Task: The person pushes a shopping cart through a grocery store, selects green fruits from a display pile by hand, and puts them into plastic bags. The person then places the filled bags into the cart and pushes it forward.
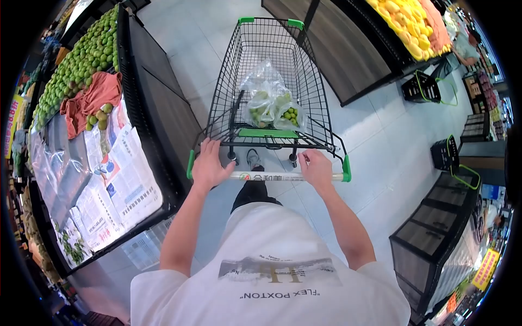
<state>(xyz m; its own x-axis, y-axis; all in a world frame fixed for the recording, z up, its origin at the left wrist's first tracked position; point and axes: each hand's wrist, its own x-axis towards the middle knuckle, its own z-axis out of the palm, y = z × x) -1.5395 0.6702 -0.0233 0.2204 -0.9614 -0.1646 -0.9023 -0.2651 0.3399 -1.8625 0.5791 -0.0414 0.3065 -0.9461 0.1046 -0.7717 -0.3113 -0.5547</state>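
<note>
A black wire shopping cart (319, 92) with green corners stands in front of me. My left hand (209, 168) lies on the left part of its pale handle (272, 176), fingers stretched forward and thumb apart. Toward the right end, my right hand (316, 167) rests on the same bar with its fingers curled round it. Clear plastic bags (265, 81) sit in the basket near the handle end. Small round green fruits (290, 115) show through the plastic; their exact kind is hard to make out.
On the left, a produce stand (149, 70) holds piled green fruit (81, 65), a reddish cloth (95, 100) and newspapers (128, 168). Yellow fruit (405, 24) fills a stand at upper right. Black shopping baskets (421, 88) with green handles and dark crates (429, 223) stand right.
</note>
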